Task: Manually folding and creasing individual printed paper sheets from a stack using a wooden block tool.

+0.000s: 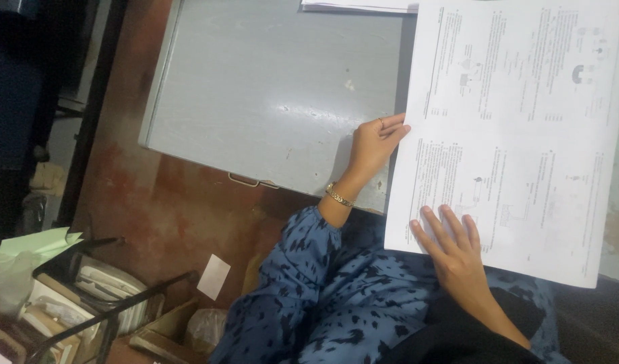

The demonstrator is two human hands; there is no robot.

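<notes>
A large white printed sheet (518,128) with text columns and small diagrams is held up over a grey metal desk top (269,87). My left hand (375,143), with a ring and a gold bracelet, grips the sheet's left edge. My right hand (452,246) lies flat against the sheet's lower edge, fingers spread and pressing on the paper. A blue sleeve with black marks covers my left arm.
More white papers (360,5) lie at the desk's far edge. A drawer handle (253,180) shows on the desk's front. Below left on the reddish-brown floor (161,209) stand a black wire rack (87,296) with stacked papers, a small white slip (213,276) and a plastic bag (203,328).
</notes>
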